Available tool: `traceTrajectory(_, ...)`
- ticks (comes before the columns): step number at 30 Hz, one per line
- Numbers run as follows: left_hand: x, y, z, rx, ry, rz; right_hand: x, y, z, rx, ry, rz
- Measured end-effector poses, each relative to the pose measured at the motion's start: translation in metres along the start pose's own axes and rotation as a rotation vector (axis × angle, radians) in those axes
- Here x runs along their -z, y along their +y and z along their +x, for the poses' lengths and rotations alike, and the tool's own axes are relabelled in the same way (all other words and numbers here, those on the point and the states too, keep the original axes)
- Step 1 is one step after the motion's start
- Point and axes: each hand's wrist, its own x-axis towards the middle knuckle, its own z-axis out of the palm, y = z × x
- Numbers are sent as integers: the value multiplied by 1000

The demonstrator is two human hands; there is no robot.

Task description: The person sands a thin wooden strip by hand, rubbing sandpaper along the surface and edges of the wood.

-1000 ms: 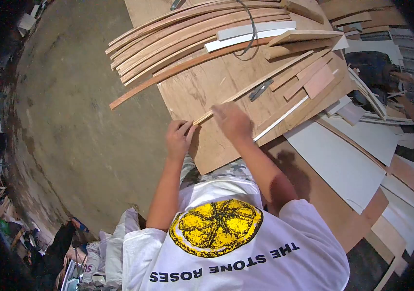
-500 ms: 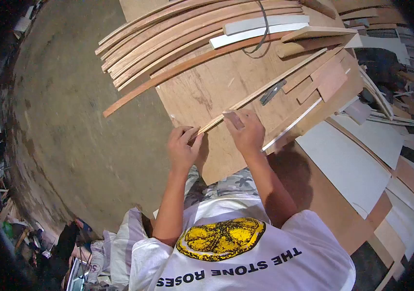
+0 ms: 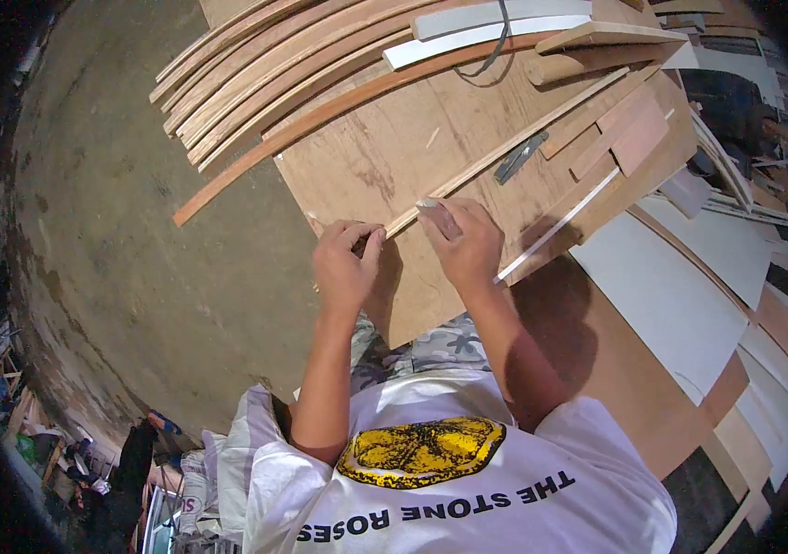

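Note:
A long, thin wooden strip [image 3: 505,159] lies slantwise across a plywood board [image 3: 357,157]. My left hand [image 3: 346,263] pinches its near end between thumb and fingers, at the board's left edge. Closed on a small brownish piece of sandpaper [image 3: 440,220], my right hand [image 3: 469,245] rests at the strip a short way further along. Its fingers partly cover the sandpaper. Beside the strip, beyond my right hand, lies a small dark grey object [image 3: 521,157] whose kind I cannot make out.
Several long wooden mouldings [image 3: 274,83] are stacked at the far side, with a white strip [image 3: 486,44] and a dark cord loop [image 3: 505,42] near them. Flat wood offcuts [image 3: 634,138] lie to the right. White panels [image 3: 661,305] lean below these. Concrete floor [image 3: 135,231] spreads at left.
The view has shifted slightly, so the stacked mouldings appear further left and higher. My right hand has moved slightly along the strip toward my left hand, which keeps its pinch.

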Motion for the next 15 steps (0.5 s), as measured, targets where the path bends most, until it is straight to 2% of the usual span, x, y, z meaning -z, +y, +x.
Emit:
traceTrajectory(5,1,1,5,43,-34,-15,4,-9,1,-45,-29,-10)
traceTrajectory(15,-8,11,6,-64,75,-8,3,0,-1,-44,-21,-38)
